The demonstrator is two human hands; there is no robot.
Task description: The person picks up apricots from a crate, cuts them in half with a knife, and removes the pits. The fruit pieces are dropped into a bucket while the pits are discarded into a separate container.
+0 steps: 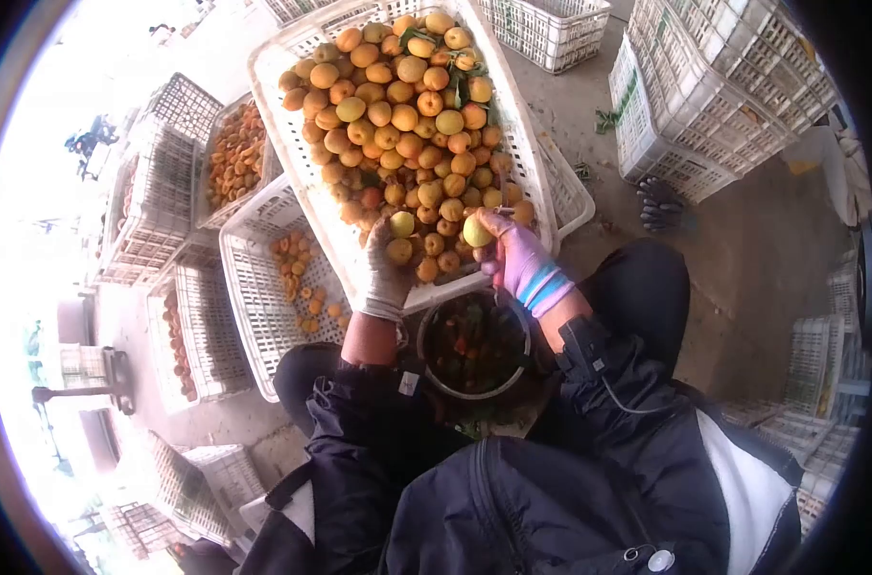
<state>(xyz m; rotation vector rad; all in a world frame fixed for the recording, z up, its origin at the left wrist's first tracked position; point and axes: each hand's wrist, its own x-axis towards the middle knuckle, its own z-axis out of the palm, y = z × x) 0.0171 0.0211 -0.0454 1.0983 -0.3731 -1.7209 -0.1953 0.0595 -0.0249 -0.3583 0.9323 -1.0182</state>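
A white plastic crate [525,105] heaped with orange-yellow apricots [397,115] stands tilted before me. At its near edge, my left hand [383,273], in a whitish glove, has its fingers closed around a yellow-green apricot [401,224]. My right hand [524,261], in a purple glove with blue stripes, is closed with a pale yellow apricot [476,231] at its fingertips. A thin metal tool [504,198] pokes out above that hand, and a reddish bit shows below it; the palm side is hidden. Between my knees sits a round bucket [474,391] with dark scraps inside.
Left of the heaped crate, a lower white crate [249,307] holds halved apricots [302,273]. More crates of apricot pieces [236,153] line the left side. Stacked crates [690,86] rise at the right, with dark gloves [660,204] on the floor beside them.
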